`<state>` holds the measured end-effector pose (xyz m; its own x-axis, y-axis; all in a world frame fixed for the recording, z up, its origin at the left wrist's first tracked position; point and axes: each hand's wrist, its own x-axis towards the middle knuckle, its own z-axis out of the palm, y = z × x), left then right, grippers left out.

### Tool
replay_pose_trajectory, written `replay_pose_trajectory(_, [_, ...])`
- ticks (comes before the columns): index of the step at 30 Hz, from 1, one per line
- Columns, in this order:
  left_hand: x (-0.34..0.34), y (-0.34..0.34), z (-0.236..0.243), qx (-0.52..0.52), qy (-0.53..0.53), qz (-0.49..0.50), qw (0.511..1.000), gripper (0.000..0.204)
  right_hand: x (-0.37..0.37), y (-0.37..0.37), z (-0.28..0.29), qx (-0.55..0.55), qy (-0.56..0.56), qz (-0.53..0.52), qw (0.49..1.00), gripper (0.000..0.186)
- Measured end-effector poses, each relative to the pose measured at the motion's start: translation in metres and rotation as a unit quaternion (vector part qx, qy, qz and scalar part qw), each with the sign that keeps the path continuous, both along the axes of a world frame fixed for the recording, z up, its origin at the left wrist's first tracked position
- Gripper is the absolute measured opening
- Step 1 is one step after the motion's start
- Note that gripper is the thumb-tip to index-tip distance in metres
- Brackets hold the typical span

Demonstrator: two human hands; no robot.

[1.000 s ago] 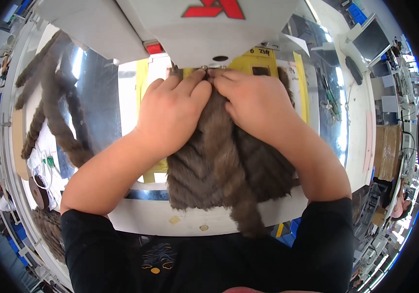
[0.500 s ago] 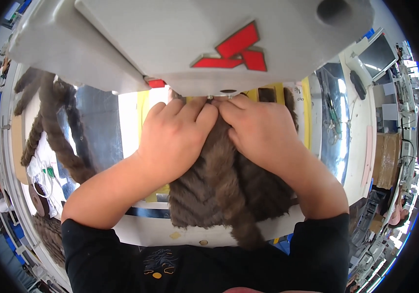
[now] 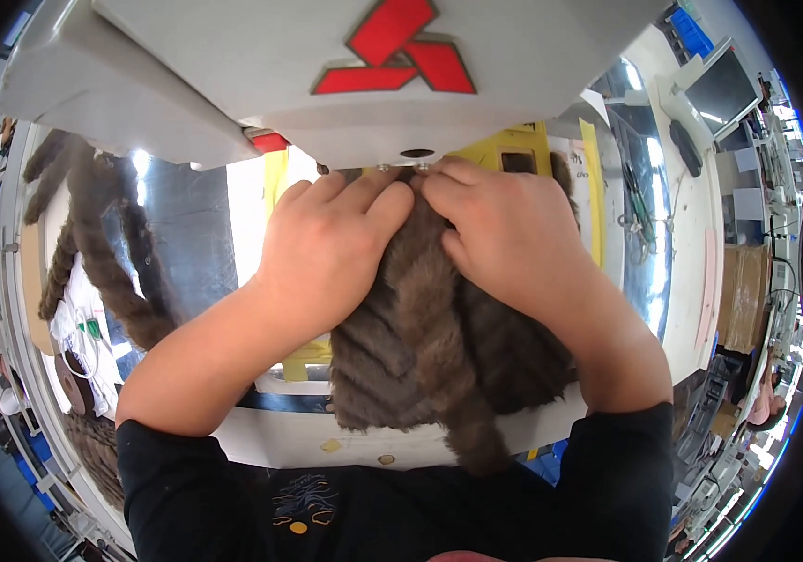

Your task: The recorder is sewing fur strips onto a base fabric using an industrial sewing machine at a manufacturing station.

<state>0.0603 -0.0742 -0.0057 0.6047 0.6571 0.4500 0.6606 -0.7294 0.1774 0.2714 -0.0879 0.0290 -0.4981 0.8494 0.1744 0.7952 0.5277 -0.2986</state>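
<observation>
A piece of brown fur [image 3: 439,356] lies on the shiny metal table [image 3: 186,244] under the head of a grey sewing machine [image 3: 327,84]. My left hand [image 3: 327,253] presses flat on the fur's left half, fingertips up at the machine's foot. My right hand [image 3: 505,234] presses on the right half, fingertips touching the left hand's. Both hands hold the fur down near the needle, which is hidden under the machine head. The fur's lower end hangs over the table's front edge toward my dark shirt.
Long strips of brown fur [image 3: 102,253] lie on the table at the left. Yellow tape marks [image 3: 523,150] show on the table behind my hands. Scissors and small tools [image 3: 640,215] lie at the right, and a monitor [image 3: 725,89] stands far right.
The view has tilted closer under the machine head, which now fills the top. Both hands stay pressed on the fur at the needle.
</observation>
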Motion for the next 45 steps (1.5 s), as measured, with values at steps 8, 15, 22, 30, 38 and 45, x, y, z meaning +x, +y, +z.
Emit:
replay_pose_trajectory(8, [-0.003,-0.003,0.004,-0.02,-0.002,-0.011,1.0,0.029,0.003,0.001,-0.002,-0.006,0.014,0.006,1.0,0.019])
replay_pose_trajectory(15, [-0.002,-0.023,0.012,-0.003,0.006,-0.103,0.995,0.046,0.005,0.004,0.0,-0.028,0.02,-0.001,0.999,0.028])
replay_pose_trajectory(22, [-0.001,-0.022,0.008,0.002,0.008,-0.139,0.99,0.035,0.009,0.004,-0.004,-0.011,0.024,-0.002,1.0,0.031])
replay_pose_trajectory(30, [0.0,-0.025,0.006,-0.016,0.012,-0.127,0.992,0.036,0.005,0.003,0.0,-0.014,-0.004,-0.008,1.0,0.033])
replay_pose_trajectory(38, [0.001,-0.024,0.007,0.0,0.05,-0.116,0.992,0.038,0.007,0.007,-0.003,-0.003,0.01,-0.017,1.0,0.031])
replay_pose_trajectory(45, [-0.001,-0.02,0.005,-0.001,0.047,-0.099,0.994,0.036,0.006,0.016,-0.001,-0.018,-0.018,-0.026,0.999,0.032])
